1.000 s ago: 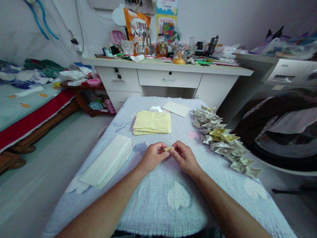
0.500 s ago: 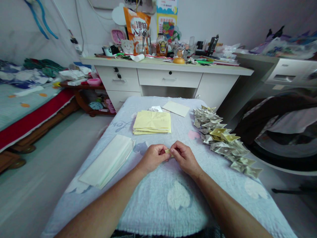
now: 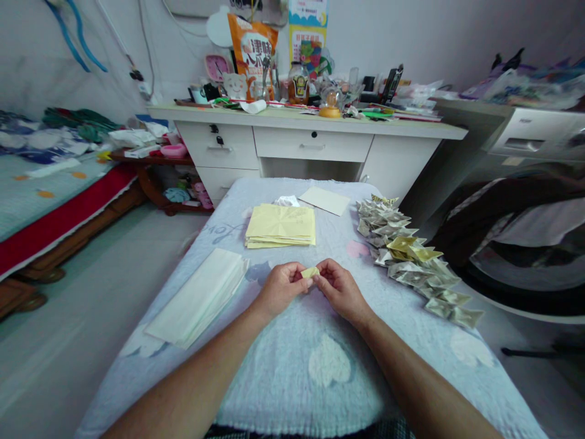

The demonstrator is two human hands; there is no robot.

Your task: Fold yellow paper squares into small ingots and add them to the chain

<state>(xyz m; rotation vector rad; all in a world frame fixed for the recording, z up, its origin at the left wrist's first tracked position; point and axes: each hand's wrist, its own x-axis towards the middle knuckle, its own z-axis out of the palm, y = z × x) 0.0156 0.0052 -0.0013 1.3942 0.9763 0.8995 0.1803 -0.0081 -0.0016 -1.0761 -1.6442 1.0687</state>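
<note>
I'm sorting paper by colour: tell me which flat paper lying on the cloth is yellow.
The creased yellow stack beyond the left hand; the long stack to its left and the pale sheet behind it on the right are both whitish.

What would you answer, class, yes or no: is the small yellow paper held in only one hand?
No, the left hand and the right hand both hold the small yellow paper, one on either side.

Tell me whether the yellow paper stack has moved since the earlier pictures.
No. Judged against the white desk behind it, the yellow paper stack sits in the same spot on the patterned cloth, with no visible shift either way.
</note>
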